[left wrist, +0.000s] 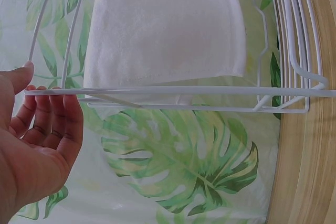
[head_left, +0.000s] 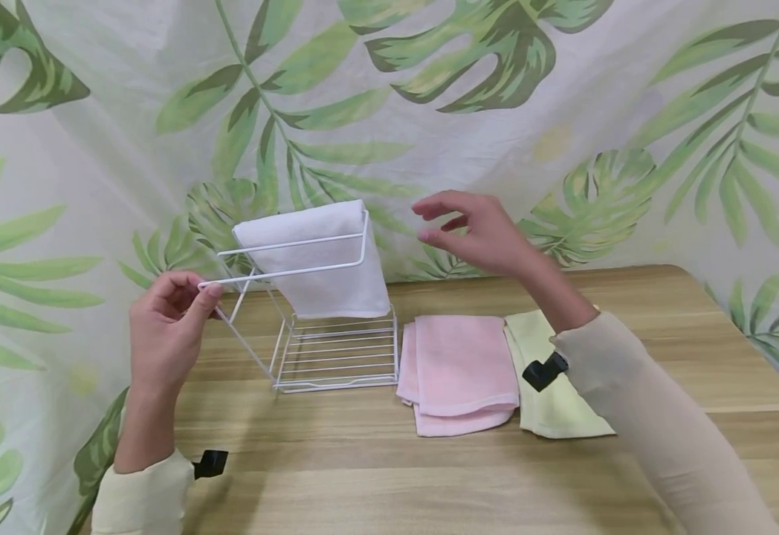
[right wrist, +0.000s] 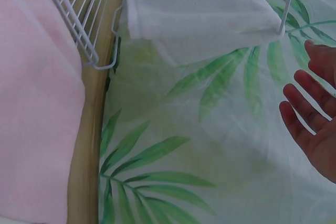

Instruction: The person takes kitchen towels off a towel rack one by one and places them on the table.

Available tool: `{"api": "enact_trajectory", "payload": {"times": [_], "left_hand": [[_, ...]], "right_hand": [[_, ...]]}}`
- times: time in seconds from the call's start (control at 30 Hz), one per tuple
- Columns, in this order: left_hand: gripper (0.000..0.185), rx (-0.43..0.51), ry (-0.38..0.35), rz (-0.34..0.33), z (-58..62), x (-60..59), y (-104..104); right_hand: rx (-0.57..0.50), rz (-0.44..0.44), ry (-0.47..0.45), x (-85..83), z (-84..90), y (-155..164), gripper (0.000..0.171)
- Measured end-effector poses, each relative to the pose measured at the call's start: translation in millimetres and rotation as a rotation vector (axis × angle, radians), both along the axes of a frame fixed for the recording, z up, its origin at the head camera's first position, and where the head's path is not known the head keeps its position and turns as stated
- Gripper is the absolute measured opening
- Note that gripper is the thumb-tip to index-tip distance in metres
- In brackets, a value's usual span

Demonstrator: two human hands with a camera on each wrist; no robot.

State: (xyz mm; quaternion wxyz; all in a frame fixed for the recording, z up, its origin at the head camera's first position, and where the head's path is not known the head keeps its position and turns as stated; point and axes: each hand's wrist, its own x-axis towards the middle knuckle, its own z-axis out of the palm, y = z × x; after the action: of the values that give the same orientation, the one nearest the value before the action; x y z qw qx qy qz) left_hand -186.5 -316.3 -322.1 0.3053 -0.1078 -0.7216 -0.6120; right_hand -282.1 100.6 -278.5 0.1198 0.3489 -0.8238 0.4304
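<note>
My left hand [head_left: 169, 327] pinches the upper front corner of a white wire rack [head_left: 282, 272] between thumb and fingers, as the left wrist view also shows. Over the rack's rear top bar hangs a white towel [head_left: 322, 260], its lower edge above the wire base shelf [head_left: 336, 357]. To the right of the rack my right hand [head_left: 476, 230] is raised in the air, fingers loosely bent and holding nothing. In the right wrist view its fingers [right wrist: 304, 106] are spread apart, away from the towel's corner.
A folded pink towel [head_left: 463, 364] lies on the wooden table [head_left: 363, 483] just right of the rack. Beside it lies a pale yellow towel [head_left: 543, 401], partly covered by my right forearm. A leaf-patterned cloth [head_left: 470, 141] hangs behind the table.
</note>
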Motion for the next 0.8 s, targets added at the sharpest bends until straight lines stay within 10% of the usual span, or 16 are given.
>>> {"api": "enact_trajectory", "payload": {"times": [0.8], "left_hand": [[0.01, 0.014, 0.0, -0.011, -0.5, -0.4, -1]], "right_hand": [[-0.03, 0.048, 0.041, -10.6, 27.8, -53, 0.043]]}}
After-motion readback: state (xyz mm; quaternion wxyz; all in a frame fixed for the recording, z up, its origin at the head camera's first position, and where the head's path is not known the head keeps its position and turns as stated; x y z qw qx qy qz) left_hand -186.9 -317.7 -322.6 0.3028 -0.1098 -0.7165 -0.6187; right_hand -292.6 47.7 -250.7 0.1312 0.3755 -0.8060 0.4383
